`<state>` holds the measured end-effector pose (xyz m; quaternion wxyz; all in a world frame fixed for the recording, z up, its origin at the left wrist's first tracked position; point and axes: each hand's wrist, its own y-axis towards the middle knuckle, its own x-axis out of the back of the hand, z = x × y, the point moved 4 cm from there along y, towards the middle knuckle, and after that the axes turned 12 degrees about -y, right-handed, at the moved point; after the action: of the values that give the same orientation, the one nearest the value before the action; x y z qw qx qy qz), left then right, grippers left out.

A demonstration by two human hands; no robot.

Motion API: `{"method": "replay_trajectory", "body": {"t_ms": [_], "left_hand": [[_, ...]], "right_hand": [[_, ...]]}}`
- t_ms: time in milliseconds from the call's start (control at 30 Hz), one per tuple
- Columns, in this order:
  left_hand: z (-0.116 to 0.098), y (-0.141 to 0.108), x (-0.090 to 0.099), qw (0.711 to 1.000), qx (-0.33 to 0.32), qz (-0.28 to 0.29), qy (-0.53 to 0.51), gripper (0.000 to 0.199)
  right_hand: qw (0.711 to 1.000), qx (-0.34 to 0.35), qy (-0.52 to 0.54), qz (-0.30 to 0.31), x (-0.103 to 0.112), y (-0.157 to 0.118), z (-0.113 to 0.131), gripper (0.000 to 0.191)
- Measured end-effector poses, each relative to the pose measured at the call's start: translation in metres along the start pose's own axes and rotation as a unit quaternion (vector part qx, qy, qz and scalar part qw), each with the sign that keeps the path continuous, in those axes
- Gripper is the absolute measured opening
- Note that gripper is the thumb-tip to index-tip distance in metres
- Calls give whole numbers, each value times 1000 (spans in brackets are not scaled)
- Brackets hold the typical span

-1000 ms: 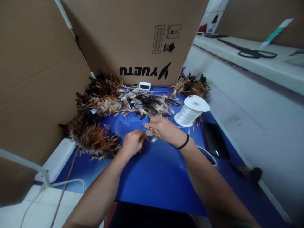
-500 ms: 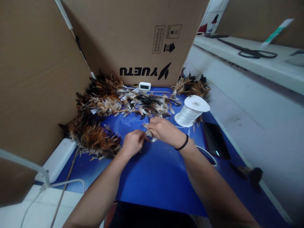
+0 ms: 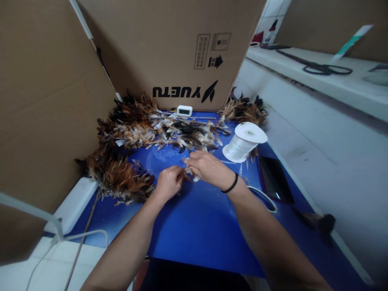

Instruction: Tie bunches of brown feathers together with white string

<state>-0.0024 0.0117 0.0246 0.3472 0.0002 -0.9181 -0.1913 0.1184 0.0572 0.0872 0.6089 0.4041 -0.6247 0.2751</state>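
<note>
Above the blue table [image 3: 194, 226], my left hand [image 3: 170, 182] is closed in a pinch on a small brownish feather piece. My right hand [image 3: 206, 167], a black band at its wrist, is closed on the fluffy pale end of small feathers [image 3: 188, 174] between the hands. The fingertips almost meet there, and the fingers partly hide the feathers. Loose brown, black and white feathers [image 3: 188, 133] lie just behind the hands. A white spool of ribbon [image 3: 244, 143] stands to the right of my right hand, with a thin strand trailing from it.
Brown feather bundles [image 3: 121, 178] lie at the left, and another bundle [image 3: 247, 109] lies at the back right. A small white digital display [image 3: 184, 110] stands before a cardboard box [image 3: 169, 48]. On the right are a dark phone [image 3: 275, 180] and a white ring [image 3: 263, 198]; scissors [image 3: 321, 68] rest on the ledge.
My right hand has shifted very slightly left and down. My left hand is nearly still, and both stay closed around the small feathers.
</note>
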Motion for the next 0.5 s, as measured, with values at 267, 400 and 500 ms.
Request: {"method": "replay_trajectory", "body": {"t_ms": [267,400,500], "left_hand": [[2,1,0,1000,-12,-16,-14,18],[2,2,2,999,-10,-26,-45,17],[3,4,6,994,14,-46,-102,17]], "right_hand": [[1000,19,14,-18,-4,3,1,18],[998,19,60,-31,-3,1,-3,18],[988,3,138,-68,8,-4,-13,16]]}}
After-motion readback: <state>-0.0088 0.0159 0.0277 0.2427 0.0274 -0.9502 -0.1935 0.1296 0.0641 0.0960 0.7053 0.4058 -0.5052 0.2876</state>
